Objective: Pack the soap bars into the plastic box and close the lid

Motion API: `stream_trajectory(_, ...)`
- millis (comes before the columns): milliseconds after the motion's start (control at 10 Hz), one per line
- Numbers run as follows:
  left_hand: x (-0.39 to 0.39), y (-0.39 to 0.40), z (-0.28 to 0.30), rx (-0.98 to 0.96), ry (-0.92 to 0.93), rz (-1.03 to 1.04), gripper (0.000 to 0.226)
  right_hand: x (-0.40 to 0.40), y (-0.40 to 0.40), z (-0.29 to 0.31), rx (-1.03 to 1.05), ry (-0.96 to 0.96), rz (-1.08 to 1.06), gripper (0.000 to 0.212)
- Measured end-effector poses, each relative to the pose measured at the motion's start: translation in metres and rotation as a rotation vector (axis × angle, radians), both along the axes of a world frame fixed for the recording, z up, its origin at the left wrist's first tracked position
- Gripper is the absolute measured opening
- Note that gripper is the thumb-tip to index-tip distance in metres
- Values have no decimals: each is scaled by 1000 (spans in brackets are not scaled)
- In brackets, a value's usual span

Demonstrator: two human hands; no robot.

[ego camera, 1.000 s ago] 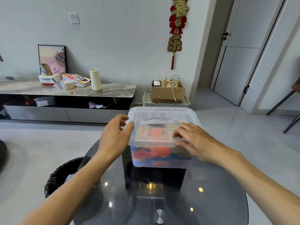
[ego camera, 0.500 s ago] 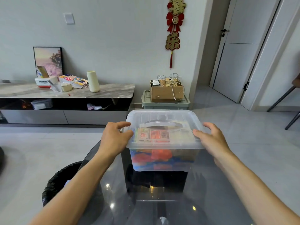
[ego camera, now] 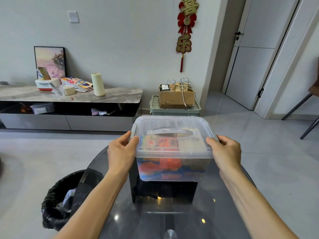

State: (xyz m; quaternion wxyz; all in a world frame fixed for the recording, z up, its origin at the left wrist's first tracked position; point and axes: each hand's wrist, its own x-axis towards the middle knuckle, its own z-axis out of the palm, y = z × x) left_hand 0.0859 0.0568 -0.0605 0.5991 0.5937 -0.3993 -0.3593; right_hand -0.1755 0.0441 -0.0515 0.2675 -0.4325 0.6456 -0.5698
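plastic box [ego camera: 172, 168], right hand [ego camera: 226, 152] now gripping side

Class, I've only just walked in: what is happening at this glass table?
A person is closing a clear plastic box packed with colourful soap bars. The lid is on. The left hand and right hand grip its two side edges, apparently at the latches. The box sits on the round glass table.

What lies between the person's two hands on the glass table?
The head view shows the plastic box, lid on, packed with soap bars, between left hand and right hand.
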Motion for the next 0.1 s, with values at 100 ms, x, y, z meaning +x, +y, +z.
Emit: stream_trajectory(100, 0, 11, 13, -30, -110, 34, 45, -7, 8, 6, 27, 183, 14, 41)
